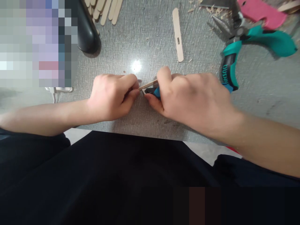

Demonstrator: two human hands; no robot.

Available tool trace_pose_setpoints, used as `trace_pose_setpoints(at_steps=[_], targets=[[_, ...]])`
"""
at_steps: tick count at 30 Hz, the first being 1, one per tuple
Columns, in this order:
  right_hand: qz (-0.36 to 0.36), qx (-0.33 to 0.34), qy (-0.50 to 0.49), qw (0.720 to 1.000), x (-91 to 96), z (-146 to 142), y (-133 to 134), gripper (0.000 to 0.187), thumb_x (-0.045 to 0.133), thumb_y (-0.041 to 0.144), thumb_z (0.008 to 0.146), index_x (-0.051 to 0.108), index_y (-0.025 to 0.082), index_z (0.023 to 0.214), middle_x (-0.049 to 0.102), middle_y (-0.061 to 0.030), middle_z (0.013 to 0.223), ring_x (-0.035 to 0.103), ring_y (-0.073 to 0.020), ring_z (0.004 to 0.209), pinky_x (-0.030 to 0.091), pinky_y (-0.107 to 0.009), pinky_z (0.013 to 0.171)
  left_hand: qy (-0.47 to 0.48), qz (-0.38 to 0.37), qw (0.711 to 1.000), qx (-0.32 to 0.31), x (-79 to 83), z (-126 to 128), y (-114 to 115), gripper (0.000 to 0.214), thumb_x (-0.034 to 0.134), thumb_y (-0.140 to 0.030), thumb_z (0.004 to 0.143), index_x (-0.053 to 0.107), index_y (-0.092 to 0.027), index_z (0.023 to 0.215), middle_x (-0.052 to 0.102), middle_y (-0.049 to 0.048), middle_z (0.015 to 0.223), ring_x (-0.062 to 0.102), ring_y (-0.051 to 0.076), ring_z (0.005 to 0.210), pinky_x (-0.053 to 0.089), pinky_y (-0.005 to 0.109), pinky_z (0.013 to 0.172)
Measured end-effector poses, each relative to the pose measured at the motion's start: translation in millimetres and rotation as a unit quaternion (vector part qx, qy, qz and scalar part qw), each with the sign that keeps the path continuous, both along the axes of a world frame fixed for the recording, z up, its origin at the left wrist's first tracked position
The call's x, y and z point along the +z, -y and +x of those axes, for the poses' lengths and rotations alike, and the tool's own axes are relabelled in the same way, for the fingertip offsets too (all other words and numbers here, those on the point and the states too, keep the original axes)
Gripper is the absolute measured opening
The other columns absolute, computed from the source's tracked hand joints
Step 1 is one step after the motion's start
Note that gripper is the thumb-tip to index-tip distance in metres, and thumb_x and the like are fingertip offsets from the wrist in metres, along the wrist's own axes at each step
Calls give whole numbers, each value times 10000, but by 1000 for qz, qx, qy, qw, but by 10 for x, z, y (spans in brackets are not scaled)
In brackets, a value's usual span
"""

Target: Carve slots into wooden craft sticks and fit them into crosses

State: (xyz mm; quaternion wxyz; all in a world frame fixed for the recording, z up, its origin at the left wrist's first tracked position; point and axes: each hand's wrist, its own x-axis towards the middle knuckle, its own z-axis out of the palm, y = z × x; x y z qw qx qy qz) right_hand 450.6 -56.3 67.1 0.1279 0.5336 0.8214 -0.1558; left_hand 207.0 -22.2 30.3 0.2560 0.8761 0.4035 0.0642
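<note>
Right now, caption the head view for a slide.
Left hand pinching a thin pale wooden stick, right hand gripping a blue and black tool, open teal and black pliers beyond.

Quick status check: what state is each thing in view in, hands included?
Left hand: closed, pinching the held stick.
Right hand: closed around the blue tool.
Held stick: slanted, spanning between the hands.
Blue tool: metal tip exposed; contact with the stick unclear.
Slotted stick: lying flat, slot in it.
Teal pliers: handles spread.
Stick pile: overlapping, partly out of frame.
</note>
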Motion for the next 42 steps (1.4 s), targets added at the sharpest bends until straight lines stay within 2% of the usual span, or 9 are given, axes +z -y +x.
trace_pose_setpoints(at_steps=[4,8,14,17,22,26,30,37,42], targets=[[-8,-12,-18,1000,-29,18,4,700,454,567,1176,608,131,1702,846,-193,955,767,-357,771,418,-404,682,4,44,999,-12,-43,-11,13,125,570,-305,1035,681,-257,1004,625,12,694,461,189,589,319,403,610],[-24,-38,-66,997,-62,30,-15,681,509,581,1159,646,138,1659,844,-185,949,800,-371,849,477,-421,759,2,44,999,-21,-57,-12,19,102,579,-310,1061,650,-268,1002,600,7,674,492,201,610,335,414,626],[-6,-7,-63,998,-70,2,-13,605,440,571,1200,696,133,1531,853,-207,965,799,-382,875,463,-402,737,-18,83,996,-23,-69,5,36,147,525,-322,1082,629,-262,997,666,14,725,481,193,608,328,404,629],[-15,5,-40,999,-21,-36,-15,616,408,566,1215,671,137,1570,870,-227,1037,809,-392,900,435,-405,722,-2,101,994,-33,-72,10,44,175,504,-354,1089,603,-276,969,660,23,720,453,200,594,318,412,620],[-49,-3,22,999,71,-113,4,649,384,542,1235,583,140,1704,870,-270,1166,841,-430,966,372,-438,712,-32,92,995,-16,-29,17,63,157,519,-319,1088,606,-269,967,649,32,729,535,213,632,326,409,658],[-38,-28,10,999,34,-130,50,678,415,576,1224,596,156,1725,868,-247,1183,841,-401,962,425,-418,750,-65,102,993,-13,-25,22,81,168,513,-312,1103,633,-260,998,665,23,732,573,208,653,333,388,675],[-39,-34,13,999,-14,-148,83,724,307,564,1235,574,134,1753,855,-231,1201,834,-372,985,493,-399,799,-80,106,991,-17,-36,30,83,220,480,-336,1109,667,-249,1031,665,37,725,597,235,650,350,401,673],[-33,-1,45,998,-9,-187,102,733,210,479,1244,527,69,1762,827,-287,1227,813,-391,980,468,-413,748,-99,77,992,7,-12,46,84,198,493,-333,1091,666,-259,1028,700,54,762,724,284,703,420,428,707],[-36,-11,23,999,-19,-175,107,742,192,470,1233,532,68,1756,828,-283,1219,796,-373,965,469,-404,771,-77,98,992,-7,-26,33,85,225,488,-353,1077,673,-248,1004,703,62,740,660,261,648,381,427,662]])
